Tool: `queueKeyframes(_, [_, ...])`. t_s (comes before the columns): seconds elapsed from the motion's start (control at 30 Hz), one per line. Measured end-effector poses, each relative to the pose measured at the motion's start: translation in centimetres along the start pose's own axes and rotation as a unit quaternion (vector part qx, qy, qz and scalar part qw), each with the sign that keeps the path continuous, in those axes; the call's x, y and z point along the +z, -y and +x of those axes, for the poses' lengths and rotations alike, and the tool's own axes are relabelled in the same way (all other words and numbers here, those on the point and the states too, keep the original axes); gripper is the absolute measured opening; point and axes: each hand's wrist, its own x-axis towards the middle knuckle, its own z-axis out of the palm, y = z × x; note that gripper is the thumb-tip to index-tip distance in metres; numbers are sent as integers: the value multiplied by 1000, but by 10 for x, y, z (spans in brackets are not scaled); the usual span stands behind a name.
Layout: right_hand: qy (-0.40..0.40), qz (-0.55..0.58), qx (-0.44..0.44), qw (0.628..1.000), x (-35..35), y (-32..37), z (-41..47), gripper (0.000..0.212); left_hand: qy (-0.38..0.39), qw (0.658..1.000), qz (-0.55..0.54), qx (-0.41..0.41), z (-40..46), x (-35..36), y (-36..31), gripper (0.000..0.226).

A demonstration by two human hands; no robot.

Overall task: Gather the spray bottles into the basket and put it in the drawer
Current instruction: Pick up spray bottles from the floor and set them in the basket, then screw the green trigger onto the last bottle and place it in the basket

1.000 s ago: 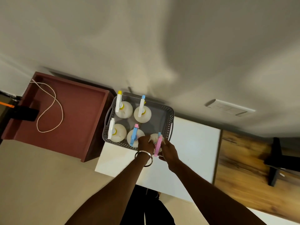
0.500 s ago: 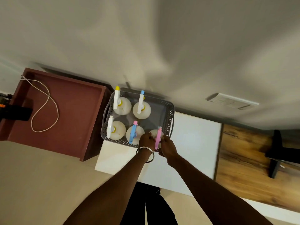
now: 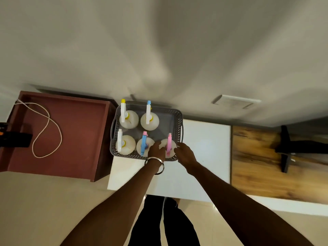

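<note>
A pink-headed spray bottle (image 3: 168, 148) is steadied upright in the grey basket (image 3: 179, 119), pinched between the left hand (image 3: 157, 150) and right hand (image 3: 185, 153), beside four others for carrying.

Both bare forearms reach up from the lower frame toward the centre. The left hand (image 3: 157, 149) (bangle on its wrist) and the right hand (image 3: 185, 153) sit close together, fingers curled forward.

Bare forearms; metal bangle (image 3: 154, 165) on left wrist; dark trousers (image 3: 165, 222).
</note>
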Motion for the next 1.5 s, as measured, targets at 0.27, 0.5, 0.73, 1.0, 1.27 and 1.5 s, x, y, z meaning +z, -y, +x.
queueKeyframes(0.27, [-71, -44, -35, 996, -13, -24, -54, 67, -8, 1000, 17, 23, -51, -6, 20, 38])
queueKeyframes(0.5, [-110, -54, -35, 992, -11, -107, -132, 69, -17, 997, 26, 75, -122, 7, 74, 67])
queueKeyframes(0.73, [-128, -29, 0, 991, 15, -213, -229, 71, 19, 989, 88, 115, -205, 33, 138, 71])
queueKeyframes(1.0, [-171, 61, 28, 983, 65, -327, -346, 71, 95, 970, 157, 156, -298, 65, 227, 67])
queueKeyframes(1.27, [-217, 172, 92, 957, 121, -440, -473, 71, 172, 950, 205, 159, -412, 111, 323, 68])
queueKeyframes(1.5, [-260, 251, 160, 919, 151, -564, -567, 70, 244, 919, 261, 165, -495, 192, 399, 62])
